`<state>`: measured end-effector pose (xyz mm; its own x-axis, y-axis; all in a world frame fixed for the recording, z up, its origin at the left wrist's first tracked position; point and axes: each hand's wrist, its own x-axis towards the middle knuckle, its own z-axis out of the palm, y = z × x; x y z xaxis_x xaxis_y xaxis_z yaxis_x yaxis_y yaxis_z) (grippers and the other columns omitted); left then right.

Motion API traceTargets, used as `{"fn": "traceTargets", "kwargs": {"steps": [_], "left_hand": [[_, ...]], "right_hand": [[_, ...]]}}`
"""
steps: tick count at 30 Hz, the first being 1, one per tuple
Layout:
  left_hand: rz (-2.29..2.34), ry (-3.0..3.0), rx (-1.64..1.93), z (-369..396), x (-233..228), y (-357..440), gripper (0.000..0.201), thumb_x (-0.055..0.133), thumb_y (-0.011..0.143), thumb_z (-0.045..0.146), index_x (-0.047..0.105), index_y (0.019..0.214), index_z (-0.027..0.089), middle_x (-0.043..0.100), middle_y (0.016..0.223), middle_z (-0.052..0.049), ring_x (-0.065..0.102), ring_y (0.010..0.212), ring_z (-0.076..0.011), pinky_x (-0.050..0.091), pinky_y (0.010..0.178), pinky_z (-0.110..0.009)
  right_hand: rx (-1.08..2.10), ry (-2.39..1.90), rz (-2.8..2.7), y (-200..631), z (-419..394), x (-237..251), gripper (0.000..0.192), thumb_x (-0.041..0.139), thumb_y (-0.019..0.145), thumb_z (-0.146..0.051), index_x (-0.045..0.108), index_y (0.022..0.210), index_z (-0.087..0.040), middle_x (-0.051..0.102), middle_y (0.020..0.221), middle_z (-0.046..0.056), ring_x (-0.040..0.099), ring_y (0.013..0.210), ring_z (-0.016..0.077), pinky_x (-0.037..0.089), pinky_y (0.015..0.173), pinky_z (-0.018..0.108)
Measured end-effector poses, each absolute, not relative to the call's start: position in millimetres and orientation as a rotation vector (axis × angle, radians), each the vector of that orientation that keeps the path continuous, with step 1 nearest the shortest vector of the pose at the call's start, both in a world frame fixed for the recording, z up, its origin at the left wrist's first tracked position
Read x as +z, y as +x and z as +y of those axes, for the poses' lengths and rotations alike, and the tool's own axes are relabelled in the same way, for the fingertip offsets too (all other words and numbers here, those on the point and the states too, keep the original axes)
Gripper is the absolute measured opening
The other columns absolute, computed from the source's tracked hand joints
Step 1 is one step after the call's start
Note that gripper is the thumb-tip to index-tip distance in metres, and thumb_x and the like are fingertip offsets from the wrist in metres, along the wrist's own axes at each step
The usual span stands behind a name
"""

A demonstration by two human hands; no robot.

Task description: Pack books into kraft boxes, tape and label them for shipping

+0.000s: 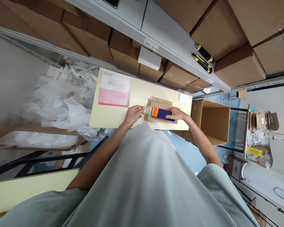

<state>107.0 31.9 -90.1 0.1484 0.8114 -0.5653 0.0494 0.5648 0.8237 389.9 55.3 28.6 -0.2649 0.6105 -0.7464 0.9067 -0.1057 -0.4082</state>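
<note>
A small flat cardboard box (161,104) lies on the pale yellow table (113,116), its top partly covered with clear tape. My right hand (178,114) grips a blue and orange tape dispenser (161,113) that rests on the box's near side. At the box's left end my left hand (133,114) pinches the edge, where the tape ends. My forearms and light shirt fill the lower part of the view.
A pink and white sheet (114,88) lies on the table's left part. An open empty carton (211,121) stands right of the table. Plastic bags (61,94) pile up at the left. Shelves behind hold cartons and two yellow-black cutters (203,58).
</note>
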Motion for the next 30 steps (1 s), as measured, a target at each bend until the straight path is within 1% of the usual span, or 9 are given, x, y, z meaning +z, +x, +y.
{"fn": "traceTargets", "kwargs": {"steps": [3, 6, 8, 10, 12, 17, 23, 28, 30], "left_hand": [[1.340, 0.796, 0.649, 30.0, -94.4, 106.7, 0.055, 0.087, 0.079, 0.063, 0.078, 0.109, 0.018, 0.083, 0.097, -0.009, 0.070, 0.065, -0.0160, 0.051, 0.059, -0.027], [1.359, 0.837, 0.620, 30.5, -98.7, 113.2, 0.049, 0.088, 0.079, 0.054, 0.079, 0.111, 0.018, 0.085, 0.110, -0.011, 0.078, 0.077, -0.0201, 0.060, 0.069, -0.030], [1.397, 0.915, 0.584, 31.7, -99.5, 121.8, 0.036, 0.085, 0.083, 0.047, 0.080, 0.104, 0.018, 0.085, 0.109, -0.010, 0.080, 0.085, -0.0225, 0.063, 0.080, -0.033], [1.461, 1.004, 0.549, 32.4, -98.4, 132.0, 0.024, 0.084, 0.085, 0.041, 0.081, 0.096, 0.020, 0.086, 0.105, -0.008, 0.081, 0.095, -0.0253, 0.062, 0.091, -0.035], [1.540, 1.064, 0.527, 31.6, -96.7, 141.5, 0.017, 0.084, 0.085, 0.038, 0.081, 0.091, 0.022, 0.087, 0.101, -0.006, 0.081, 0.102, -0.0275, 0.061, 0.095, -0.036], [1.650, 1.074, 0.524, 26.2, -98.1, 151.7, 0.013, 0.083, 0.084, 0.032, 0.083, 0.093, 0.023, 0.087, 0.100, -0.004, 0.081, 0.098, -0.0273, 0.060, 0.094, -0.036], [1.736, 1.111, 0.479, 25.7, -101.3, 156.3, 0.016, 0.084, 0.086, 0.035, 0.086, 0.094, 0.022, 0.087, 0.097, -0.004, 0.081, 0.091, -0.0267, 0.058, 0.092, -0.036], [1.857, 1.187, 0.446, 20.7, -95.7, 165.9, 0.020, 0.084, 0.088, 0.040, 0.088, 0.098, 0.023, 0.086, 0.092, -0.005, 0.080, 0.092, -0.0286, 0.058, 0.095, -0.038], [1.916, 1.234, 0.457, 19.4, -96.3, 164.4, 0.023, 0.083, 0.089, 0.041, 0.088, 0.101, 0.022, 0.086, 0.096, -0.006, 0.080, 0.097, -0.0301, 0.058, 0.098, -0.039]], "right_hand": [[-1.299, 1.665, 1.837, 388.9, 54.0, 30.7, 0.020, 0.069, 0.090, -0.037, 0.071, 0.093, -0.018, 0.072, 0.085, 0.000, 0.062, 0.077, 0.0165, 0.041, 0.066, 0.024], [-1.283, 1.670, 1.833, 388.1, 52.8, 31.9, 0.019, 0.069, 0.090, -0.037, 0.071, 0.093, -0.018, 0.073, 0.086, 0.000, 0.062, 0.077, 0.0164, 0.041, 0.066, 0.023], [-1.280, 1.667, 1.833, 387.8, 52.1, 31.7, 0.018, 0.069, 0.090, -0.036, 0.071, 0.094, -0.018, 0.074, 0.088, 0.001, 0.063, 0.079, 0.0166, 0.041, 0.066, 0.023], [-1.270, 1.661, 1.837, 387.3, 51.7, 30.9, 0.018, 0.068, 0.091, -0.035, 0.072, 0.096, -0.018, 0.075, 0.089, 0.001, 0.064, 0.080, 0.0168, 0.042, 0.067, 0.023], [-1.255, 1.653, 1.844, 386.2, 51.9, 30.9, 0.019, 0.068, 0.091, -0.035, 0.073, 0.097, -0.017, 0.076, 0.091, 0.002, 0.065, 0.081, 0.0171, 0.042, 0.067, 0.023], [-1.245, 1.628, 1.851, 380.8, 55.2, 38.4, 0.024, 0.069, 0.092, -0.037, 0.076, 0.102, -0.016, 0.078, 0.093, 0.004, 0.066, 0.080, 0.0170, 0.043, 0.069, 0.024], [-1.151, 1.558, 1.855, 374.6, 59.5, 48.4, 0.027, 0.069, 0.091, -0.042, 0.078, 0.092, -0.016, 0.078, 0.084, 0.005, 0.066, 0.074, 0.0181, 0.040, 0.062, 0.027], [-1.216, 1.503, 1.833, 395.2, 57.8, 58.6, 0.030, 0.067, 0.093, -0.043, 0.076, 0.083, -0.016, 0.075, 0.075, 0.005, 0.065, 0.067, 0.0172, 0.040, 0.060, 0.027], [-1.350, 1.511, 1.775, 424.8, 53.3, 69.0, 0.026, 0.069, 0.091, -0.041, 0.075, 0.083, -0.016, 0.075, 0.073, 0.004, 0.066, 0.065, 0.0167, 0.044, 0.062, 0.027]]}}
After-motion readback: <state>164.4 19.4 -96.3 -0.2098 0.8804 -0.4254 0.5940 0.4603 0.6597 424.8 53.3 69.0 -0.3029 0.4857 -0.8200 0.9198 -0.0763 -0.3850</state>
